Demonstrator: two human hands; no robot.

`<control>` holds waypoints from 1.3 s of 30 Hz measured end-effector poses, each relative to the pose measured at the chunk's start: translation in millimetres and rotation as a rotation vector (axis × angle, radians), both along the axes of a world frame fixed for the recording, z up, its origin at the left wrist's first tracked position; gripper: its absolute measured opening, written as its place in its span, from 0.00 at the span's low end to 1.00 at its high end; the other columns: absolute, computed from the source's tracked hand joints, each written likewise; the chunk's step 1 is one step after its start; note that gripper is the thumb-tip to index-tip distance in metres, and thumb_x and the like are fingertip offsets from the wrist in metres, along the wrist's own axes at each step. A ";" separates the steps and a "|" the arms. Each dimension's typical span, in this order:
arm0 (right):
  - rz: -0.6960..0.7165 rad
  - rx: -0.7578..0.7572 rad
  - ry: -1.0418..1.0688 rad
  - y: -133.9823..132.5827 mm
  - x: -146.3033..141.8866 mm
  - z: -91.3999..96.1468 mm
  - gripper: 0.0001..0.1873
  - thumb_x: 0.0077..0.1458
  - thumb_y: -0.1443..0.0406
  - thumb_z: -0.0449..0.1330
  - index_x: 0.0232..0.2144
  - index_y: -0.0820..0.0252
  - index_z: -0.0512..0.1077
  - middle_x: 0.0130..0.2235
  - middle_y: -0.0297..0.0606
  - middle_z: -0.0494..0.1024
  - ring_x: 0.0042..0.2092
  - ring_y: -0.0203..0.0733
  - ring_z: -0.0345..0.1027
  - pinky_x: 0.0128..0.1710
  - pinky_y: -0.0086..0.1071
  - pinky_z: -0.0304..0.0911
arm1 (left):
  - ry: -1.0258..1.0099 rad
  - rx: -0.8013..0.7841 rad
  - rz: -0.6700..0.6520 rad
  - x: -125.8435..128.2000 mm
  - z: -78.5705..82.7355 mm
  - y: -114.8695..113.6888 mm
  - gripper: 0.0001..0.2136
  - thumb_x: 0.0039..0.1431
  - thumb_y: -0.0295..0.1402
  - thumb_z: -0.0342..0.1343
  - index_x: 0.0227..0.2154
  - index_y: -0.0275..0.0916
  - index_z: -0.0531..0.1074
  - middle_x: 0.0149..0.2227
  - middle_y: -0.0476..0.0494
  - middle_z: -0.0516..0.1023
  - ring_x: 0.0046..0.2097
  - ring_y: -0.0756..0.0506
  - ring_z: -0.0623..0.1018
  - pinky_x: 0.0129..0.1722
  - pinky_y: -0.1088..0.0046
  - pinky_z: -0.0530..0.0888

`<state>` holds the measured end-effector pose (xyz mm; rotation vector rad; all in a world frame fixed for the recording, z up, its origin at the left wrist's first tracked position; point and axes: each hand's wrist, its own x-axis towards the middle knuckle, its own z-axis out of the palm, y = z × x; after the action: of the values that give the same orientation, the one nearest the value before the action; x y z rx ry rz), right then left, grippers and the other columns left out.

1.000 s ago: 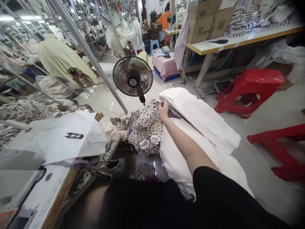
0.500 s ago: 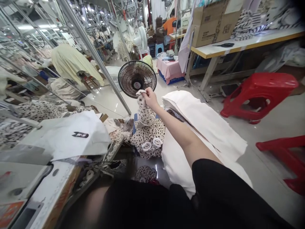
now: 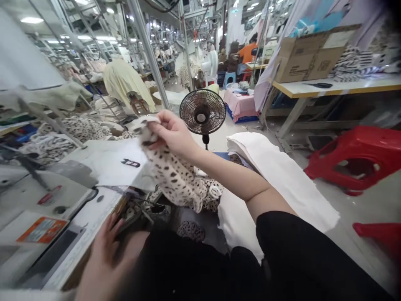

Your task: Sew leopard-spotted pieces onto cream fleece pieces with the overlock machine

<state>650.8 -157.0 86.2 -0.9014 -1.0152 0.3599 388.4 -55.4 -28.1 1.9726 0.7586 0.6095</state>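
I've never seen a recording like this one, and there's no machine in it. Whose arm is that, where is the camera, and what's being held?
No machine here: a person is working with bare hands. The picture comes from a camera worn on their head, looking forward and down, so the arm reaching in from the lower right is their own. Their right hand pinches a spotted cream-and-black fabric and lifts it. Their left hand, blurred at the lower left, holds nothing that shows and is beside a white work table. A white paper sheet lies on that table. To the right are a stack of white cloth and a red plastic stool. Farther off stand a black fan and a co-worker in orange.
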 end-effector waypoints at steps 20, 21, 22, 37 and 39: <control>0.768 -0.781 -0.278 26.3 -143.5 -200.5 0.21 0.40 0.59 0.66 0.36 0.63 0.70 0.35 0.33 0.72 0.38 0.39 0.65 0.36 0.27 0.60 | -0.434 -0.880 0.739 -92.9 -19.8 -3.0 0.15 0.51 0.21 0.52 0.43 0.34 0.71 0.35 0.41 0.78 0.43 0.44 0.76 0.49 0.67 0.70; 0.735 -0.803 -0.253 23.7 -143.6 -203.0 0.18 0.40 0.58 0.66 0.33 0.64 0.70 0.32 0.32 0.71 0.35 0.37 0.65 0.34 0.27 0.59 | -0.427 -0.874 0.735 -94.6 -21.5 -3.4 0.15 0.51 0.21 0.52 0.43 0.34 0.71 0.36 0.41 0.78 0.43 0.44 0.76 0.49 0.67 0.70; 0.703 -0.817 -0.221 21.8 -141.7 -203.1 0.17 0.40 0.57 0.65 0.30 0.64 0.70 0.29 0.31 0.71 0.33 0.36 0.64 0.32 0.26 0.59 | -0.423 -0.855 0.737 -96.2 -22.7 -3.8 0.15 0.52 0.22 0.52 0.43 0.34 0.71 0.36 0.41 0.78 0.45 0.44 0.75 0.50 0.67 0.70; -0.248 -0.993 -0.005 -48.4 40.8 -175.5 0.24 0.48 0.53 0.55 0.42 0.65 0.65 0.35 0.46 0.74 0.39 0.49 0.70 0.36 0.40 0.65 | -0.563 -0.737 0.963 -122.4 22.8 -20.0 0.15 0.60 0.31 0.46 0.50 0.39 0.66 0.49 0.48 0.72 0.54 0.51 0.67 0.57 0.75 0.59; -0.282 -1.007 -0.071 -52.1 43.2 -178.6 0.24 0.46 0.56 0.58 0.42 0.66 0.66 0.38 0.50 0.74 0.44 0.53 0.67 0.41 0.44 0.63 | -0.578 -0.757 0.955 -122.7 25.2 -24.0 0.16 0.60 0.32 0.46 0.51 0.41 0.66 0.49 0.49 0.71 0.55 0.51 0.66 0.58 0.77 0.57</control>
<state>694.1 -209.1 -92.4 -1.9487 -0.7229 0.6149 265.7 -79.4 -2.9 0.6085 1.2901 1.1547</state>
